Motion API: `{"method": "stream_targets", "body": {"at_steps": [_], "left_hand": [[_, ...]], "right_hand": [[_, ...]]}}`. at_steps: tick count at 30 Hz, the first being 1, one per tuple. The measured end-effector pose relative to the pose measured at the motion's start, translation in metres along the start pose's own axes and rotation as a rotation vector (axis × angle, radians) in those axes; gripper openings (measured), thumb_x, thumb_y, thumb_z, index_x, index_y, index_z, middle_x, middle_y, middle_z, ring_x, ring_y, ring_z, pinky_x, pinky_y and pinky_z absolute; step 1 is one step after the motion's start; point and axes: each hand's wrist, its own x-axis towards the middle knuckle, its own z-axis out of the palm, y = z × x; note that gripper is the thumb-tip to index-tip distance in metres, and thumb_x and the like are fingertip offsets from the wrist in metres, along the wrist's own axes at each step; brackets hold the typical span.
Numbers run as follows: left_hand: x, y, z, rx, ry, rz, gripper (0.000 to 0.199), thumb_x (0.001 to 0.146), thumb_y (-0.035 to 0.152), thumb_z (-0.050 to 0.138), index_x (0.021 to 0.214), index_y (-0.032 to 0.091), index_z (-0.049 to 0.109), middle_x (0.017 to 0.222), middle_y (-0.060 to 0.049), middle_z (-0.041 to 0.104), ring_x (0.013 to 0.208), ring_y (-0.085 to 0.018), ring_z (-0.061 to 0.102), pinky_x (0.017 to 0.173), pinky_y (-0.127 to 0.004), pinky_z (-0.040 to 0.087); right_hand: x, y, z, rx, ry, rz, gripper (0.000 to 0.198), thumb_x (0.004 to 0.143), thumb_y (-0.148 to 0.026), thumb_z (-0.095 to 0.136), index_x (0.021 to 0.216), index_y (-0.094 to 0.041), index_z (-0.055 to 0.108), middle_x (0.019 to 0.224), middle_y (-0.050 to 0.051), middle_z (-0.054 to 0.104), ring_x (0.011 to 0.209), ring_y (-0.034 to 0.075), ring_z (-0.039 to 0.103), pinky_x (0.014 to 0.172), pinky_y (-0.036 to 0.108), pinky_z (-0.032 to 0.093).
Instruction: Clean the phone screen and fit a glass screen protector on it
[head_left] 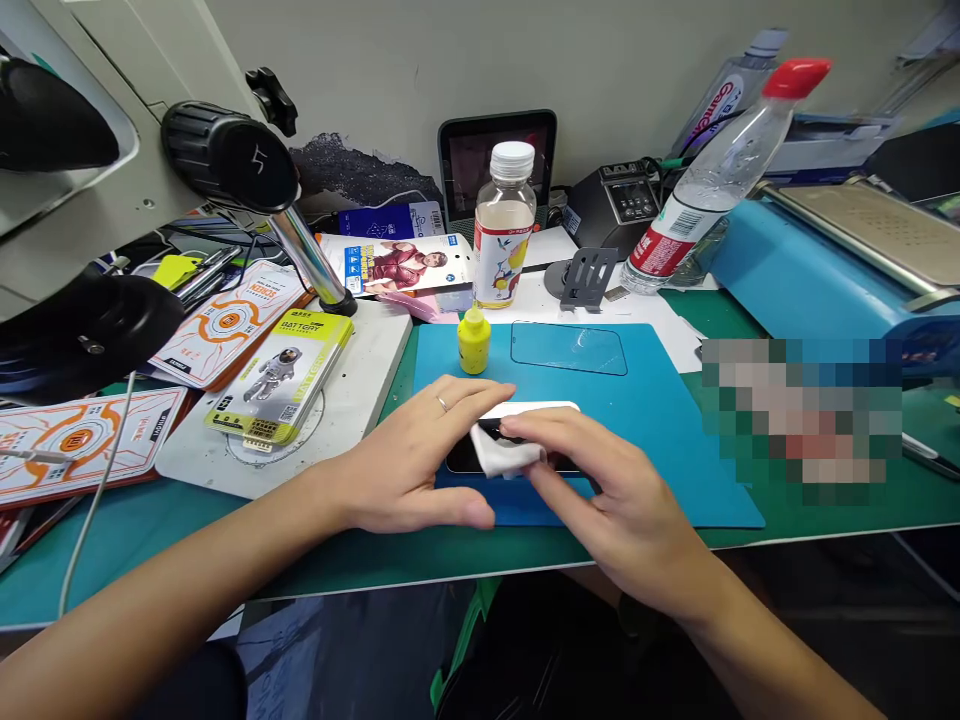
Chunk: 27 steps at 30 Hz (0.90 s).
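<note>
A phone (459, 460) with a black face and white edge lies on the blue mat (660, 450), largely covered by my hands. My left hand (420, 455), a ring on one finger, reaches over its left end with fingers stretched and thumb spread apart. Pinched in my right hand (611, 490) is a folded white cloth (506, 455), over the phone's face. Something small and black by those fingertips cannot be made out. Behind the phone stand a small yellow bottle (473, 342) and a clear, dark-edged screen protector (568, 348) lying flat.
A drink bottle (504, 235), a black phone stand (587, 280) and a red-capped bottle (694, 190) stand behind the mat. Battery packs (281, 375) lie on a microscope base (375, 345) at left, its arm overhead. A blue machine (810, 260) stands right, near a blurred-out patch.
</note>
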Motion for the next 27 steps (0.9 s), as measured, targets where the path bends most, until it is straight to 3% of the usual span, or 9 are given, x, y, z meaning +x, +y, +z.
{"method": "stream_targets", "body": {"at_steps": [4,7,11,14,19,27], "left_hand": [[0.003,0.002,-0.001,-0.053,0.003,-0.006,0.038,0.107,0.044,0.051,0.137,0.02,0.051,0.129,-0.011,0.067,0.118,-0.023,0.058,0.103,-0.039,0.048],[0.004,0.004,0.0,-0.055,0.035,0.02,0.036,0.101,0.042,0.064,0.129,0.019,0.057,0.119,-0.009,0.07,0.107,-0.022,0.06,0.097,-0.038,0.05],[0.004,0.004,0.001,-0.015,0.129,0.063,0.024,0.099,0.037,0.067,0.116,0.019,0.064,0.108,-0.008,0.07,0.097,-0.02,0.061,0.088,-0.036,0.052],[0.004,0.003,0.002,0.035,0.225,0.09,0.009,0.1,0.024,0.065,0.107,0.02,0.068,0.098,-0.007,0.07,0.09,-0.018,0.062,0.083,-0.033,0.053],[0.004,0.004,0.003,0.104,0.319,0.121,0.005,0.098,0.018,0.064,0.101,0.019,0.068,0.092,-0.006,0.071,0.083,-0.016,0.065,0.078,-0.032,0.053],[0.005,0.005,0.0,0.056,0.378,0.158,0.007,0.096,0.015,0.065,0.101,0.019,0.065,0.088,-0.005,0.073,0.081,-0.016,0.068,0.075,-0.032,0.054]], "right_hand": [[-0.001,0.002,0.004,-0.061,-0.004,-0.116,0.062,0.096,-0.001,0.058,0.148,-0.034,0.054,0.141,0.004,0.065,0.132,0.018,0.06,0.11,0.037,0.053],[-0.001,0.001,0.006,-0.083,0.032,-0.186,0.068,0.093,0.003,0.058,0.151,-0.033,0.052,0.143,0.005,0.064,0.133,0.018,0.06,0.109,0.037,0.053],[0.0,-0.002,0.013,-0.121,0.095,-0.233,0.073,0.092,0.003,0.058,0.153,-0.035,0.05,0.141,0.004,0.066,0.127,0.02,0.064,0.106,0.039,0.056],[0.0,-0.003,0.017,-0.15,0.161,-0.197,0.07,0.092,0.001,0.058,0.15,-0.037,0.054,0.136,0.004,0.069,0.121,0.022,0.068,0.101,0.041,0.058],[-0.001,-0.004,0.018,-0.142,0.189,-0.128,0.058,0.093,-0.002,0.059,0.141,-0.035,0.061,0.124,0.003,0.074,0.113,0.021,0.071,0.097,0.037,0.059],[0.001,-0.013,0.017,0.136,0.21,0.236,0.027,0.096,-0.022,0.065,0.119,-0.031,0.074,0.109,0.002,0.077,0.094,0.018,0.073,0.082,0.031,0.06]]}}
